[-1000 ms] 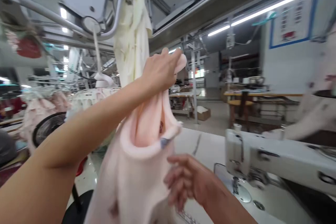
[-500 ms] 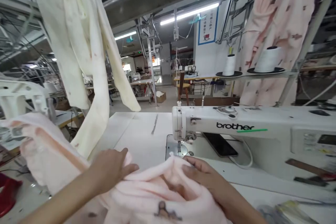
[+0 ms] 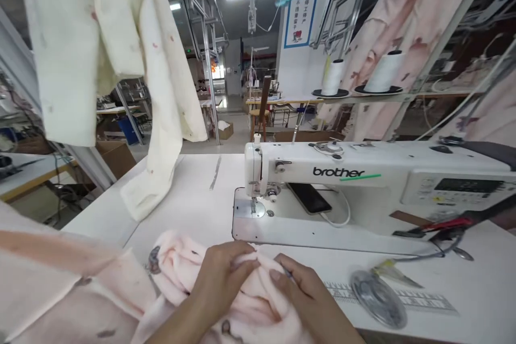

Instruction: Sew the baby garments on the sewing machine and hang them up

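A soft pink garment (image 3: 258, 301) with small brown printed figures lies bunched at the front of the sewing table. My left hand (image 3: 223, 274) pinches its upper edge between thumb and fingers. Close by on the right, my right hand (image 3: 298, 282) grips the same edge, thumb on top. The held edge is in front of the white sewing machine (image 3: 322, 172), apart from its needle and presser foot (image 3: 253, 206). More pink fabric (image 3: 72, 285) spreads to the left. Part of the garment drops out of sight below the picture.
Cream fabric pieces (image 3: 161, 91) hang at the left, one end resting on the table (image 3: 193, 183). A phone (image 3: 309, 198) lies under the machine arm. To the right are a ruler (image 3: 427, 300), a clear round case (image 3: 379, 298) and red-handled scissors (image 3: 447, 224). Thread cones (image 3: 385, 72) stand behind.
My left hand has moved right, from apart over the cloth to pinching the edge beside my right hand. The view has shifted, showing more of the table's right side.
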Demonstrator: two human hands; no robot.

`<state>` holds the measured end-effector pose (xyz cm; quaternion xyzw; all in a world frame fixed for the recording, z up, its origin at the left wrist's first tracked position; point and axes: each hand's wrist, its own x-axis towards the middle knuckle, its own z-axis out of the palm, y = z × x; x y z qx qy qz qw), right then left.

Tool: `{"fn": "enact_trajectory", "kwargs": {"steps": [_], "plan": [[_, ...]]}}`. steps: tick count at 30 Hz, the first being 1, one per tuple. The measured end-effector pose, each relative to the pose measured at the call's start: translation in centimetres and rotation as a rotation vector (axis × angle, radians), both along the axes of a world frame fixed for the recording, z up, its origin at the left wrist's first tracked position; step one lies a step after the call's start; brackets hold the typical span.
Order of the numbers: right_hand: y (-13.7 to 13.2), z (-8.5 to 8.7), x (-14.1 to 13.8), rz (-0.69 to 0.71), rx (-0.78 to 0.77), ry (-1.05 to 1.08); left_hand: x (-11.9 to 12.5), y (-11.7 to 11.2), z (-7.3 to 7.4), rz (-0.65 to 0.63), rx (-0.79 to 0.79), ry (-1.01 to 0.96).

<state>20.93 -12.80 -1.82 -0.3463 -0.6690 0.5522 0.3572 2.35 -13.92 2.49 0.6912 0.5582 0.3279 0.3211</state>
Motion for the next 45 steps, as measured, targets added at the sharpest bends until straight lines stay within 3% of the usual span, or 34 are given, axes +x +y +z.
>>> {"fn": "enact_trajectory", "kwargs": {"steps": [5, 9, 11, 14, 17, 20, 25, 27, 29, 32, 34, 36, 40, 42, 45], "plan": [[1.1, 2.9, 0.5, -0.096, 0.183, -0.063, -0.3, -0.1, 1.2, -0.174, 0.015, 0.046], [1.7, 4.1, -0.5, -0.012, 0.172, -0.057, 0.2, 0.2, 0.8, 0.058, -0.059, 0.044], [1.8, 4.1, -0.7, -0.031, 0.143, -0.092, 0.3, 0.4, 0.4, 0.092, -0.062, -0.008], [2.4, 4.2, -0.4, 0.019, 0.001, -0.094, 0.1, 0.5, 0.1, -0.039, 0.032, 0.018], [3.6, 4.0, -0.2, 0.204, -0.215, 0.027, -0.4, 0.5, 0.0, -0.208, 0.149, 0.061], [4.7, 3.0, -0.9, 0.373, -0.438, 0.113, -0.5, 0.5, -0.2, -0.266, 0.291, -0.009], [4.7, 0.5, -2.8, 0.271, -0.716, 0.259, -0.5, 0.4, -1.0, -0.223, 0.274, -0.16], [4.3, 0.7, -2.7, 0.245, -0.655, 0.246, -0.5, 0.5, -1.2, -0.161, 0.245, -0.185], [3.6, 1.7, -2.3, 0.126, -0.426, 0.184, -0.5, 0.7, -1.3, -0.06, 0.295, -0.12], [2.1, 3.7, -1.7, -0.127, -0.011, -0.047, 0.0, 1.3, -1.3, 0.045, 0.572, 0.108], [1.4, 4.4, -1.7, -0.228, 0.116, -0.226, 0.5, 1.7, -1.0, 0.066, 0.715, 0.206], [1.3, 4.4, -1.8, -0.25, 0.143, -0.255, 0.8, 2.0, -0.4, 0.091, 0.604, 0.137], [2.9, 3.4, -1.5, -0.061, 0.171, 0.016, 0.3, 2.3, 1.5, 0.029, 0.083, -0.114], [3.7, 3.0, -1.3, 0.009, 0.238, 0.069, -0.3, 2.6, 2.3, -0.072, 0.012, -0.098], [4.2, 2.8, -1.5, -0.014, 0.287, 0.042, -0.9, 3.2, 2.7, -0.161, -0.065, -0.1]]}}
